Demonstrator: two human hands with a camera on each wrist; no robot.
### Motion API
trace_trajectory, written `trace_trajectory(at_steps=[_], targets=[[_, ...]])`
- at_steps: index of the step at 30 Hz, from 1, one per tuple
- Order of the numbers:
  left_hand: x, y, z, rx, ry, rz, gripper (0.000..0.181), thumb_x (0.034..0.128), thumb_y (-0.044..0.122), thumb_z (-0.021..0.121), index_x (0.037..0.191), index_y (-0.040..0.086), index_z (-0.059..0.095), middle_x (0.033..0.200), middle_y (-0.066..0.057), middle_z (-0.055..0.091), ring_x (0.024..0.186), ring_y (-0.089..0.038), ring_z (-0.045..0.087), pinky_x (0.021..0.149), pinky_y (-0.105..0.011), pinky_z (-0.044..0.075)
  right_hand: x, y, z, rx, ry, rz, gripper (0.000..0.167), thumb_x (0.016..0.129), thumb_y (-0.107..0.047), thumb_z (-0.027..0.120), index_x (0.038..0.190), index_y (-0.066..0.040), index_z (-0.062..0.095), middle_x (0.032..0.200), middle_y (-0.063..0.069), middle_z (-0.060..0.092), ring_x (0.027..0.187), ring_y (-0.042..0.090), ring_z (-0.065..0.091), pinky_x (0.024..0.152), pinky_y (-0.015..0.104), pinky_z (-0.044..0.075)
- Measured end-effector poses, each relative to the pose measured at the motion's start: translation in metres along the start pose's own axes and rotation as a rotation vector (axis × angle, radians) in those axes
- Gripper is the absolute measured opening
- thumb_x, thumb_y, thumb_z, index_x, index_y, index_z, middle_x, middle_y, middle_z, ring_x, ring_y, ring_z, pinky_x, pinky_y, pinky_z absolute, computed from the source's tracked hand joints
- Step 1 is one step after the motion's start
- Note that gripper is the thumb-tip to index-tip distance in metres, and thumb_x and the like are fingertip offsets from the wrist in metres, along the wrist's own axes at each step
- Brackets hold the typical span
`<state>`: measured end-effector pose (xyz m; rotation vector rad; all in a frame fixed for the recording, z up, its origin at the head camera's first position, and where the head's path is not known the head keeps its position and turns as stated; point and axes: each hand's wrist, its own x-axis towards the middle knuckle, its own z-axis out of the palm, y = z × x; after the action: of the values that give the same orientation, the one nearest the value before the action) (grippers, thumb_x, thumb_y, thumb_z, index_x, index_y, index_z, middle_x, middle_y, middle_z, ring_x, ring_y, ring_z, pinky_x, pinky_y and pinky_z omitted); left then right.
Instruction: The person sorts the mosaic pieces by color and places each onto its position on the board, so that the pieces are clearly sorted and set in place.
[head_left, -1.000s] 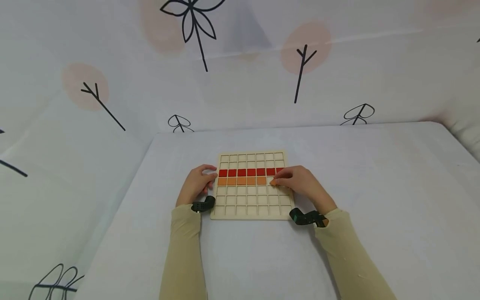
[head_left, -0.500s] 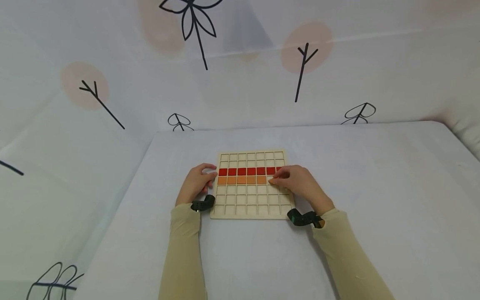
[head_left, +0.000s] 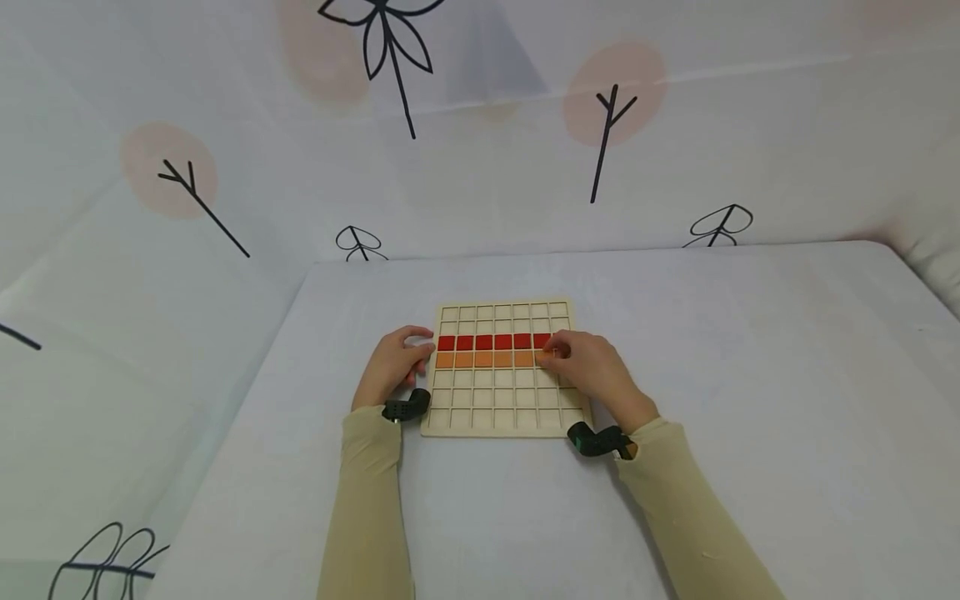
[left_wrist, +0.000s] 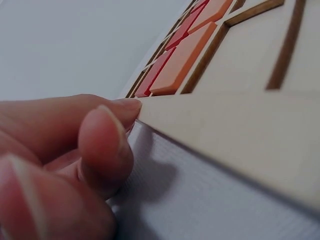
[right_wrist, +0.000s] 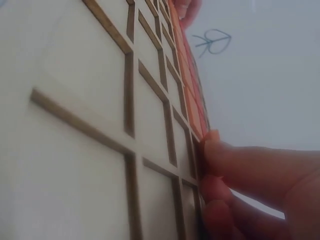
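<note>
A pale wooden grid board (head_left: 504,399) lies flat on the white-covered table. One row holds red square tiles (head_left: 483,342), and the row just nearer holds orange square tiles (head_left: 483,359). My right hand (head_left: 598,371) pinches an orange tile (right_wrist: 214,135) between thumb and finger, over the right part of the orange row. It covers the right end of both rows. At the board's left edge, my left hand (head_left: 392,362) touches the rim with an outstretched fingertip (left_wrist: 131,106), its other fingers loosely bent beside the board.
White cloth (head_left: 495,517) covers the table around the board. Behind rises a white fabric backdrop (head_left: 487,183) with printed plants. A small dark camera (head_left: 407,407) sits at the left wrist, and another dark camera (head_left: 594,439) at the right wrist.
My right hand has shifted slightly left, bringing the pinched orange tile over the cell beside the last seated orange one. The left hand has stayed at the board's edge.
</note>
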<state>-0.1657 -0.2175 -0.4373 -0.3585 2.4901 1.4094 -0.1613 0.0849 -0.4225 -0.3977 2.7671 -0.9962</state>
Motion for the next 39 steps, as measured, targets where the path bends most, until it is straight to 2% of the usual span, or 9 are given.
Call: trace_trajectory(at_steps=[17, 28, 39], targets=[[-0.0023, 0.0025, -0.0003, 0.019, 0.004, -0.013, 0.027, 0.0849, 0.033, 0.06, 0.11, 0.026, 0.055, 0.063, -0.008, 0.056, 0.042, -0.016, 0.044, 0.042, -0.024, 0.037, 0.0014, 0.0025, 0.0035, -0.015, -0.005, -0.012, 0.026, 0.081, -0.021, 0.063, 0.104, -0.01, 0.062, 0.076, 0.001, 0.052, 0.071, 0.017, 0.046, 0.061, 0.03, 0.035], [-0.0012, 0.0023, -0.001, 0.006, 0.0, -0.006, 0.028, 0.0845, 0.032, 0.06, 0.111, 0.024, 0.055, 0.063, -0.008, 0.056, 0.043, -0.015, 0.044, 0.042, -0.024, 0.038, 0.0016, 0.0029, 0.0039, 0.0, -0.017, 0.002, 0.025, 0.08, -0.018, 0.063, 0.104, -0.01, 0.062, 0.077, 0.001, 0.052, 0.073, 0.017, 0.046, 0.063, 0.03, 0.036], [0.0043, 0.0007, 0.0054, 0.006, -0.006, 0.01, 0.026, 0.0845, 0.031, 0.06, 0.109, 0.024, 0.056, 0.063, -0.008, 0.055, 0.042, -0.015, 0.044, 0.042, -0.025, 0.039, -0.0003, 0.0089, 0.003, 0.006, -0.007, 0.017, 0.024, 0.079, -0.018, 0.065, 0.101, -0.011, 0.062, 0.075, 0.0, 0.051, 0.07, 0.017, 0.045, 0.061, 0.03, 0.035]])
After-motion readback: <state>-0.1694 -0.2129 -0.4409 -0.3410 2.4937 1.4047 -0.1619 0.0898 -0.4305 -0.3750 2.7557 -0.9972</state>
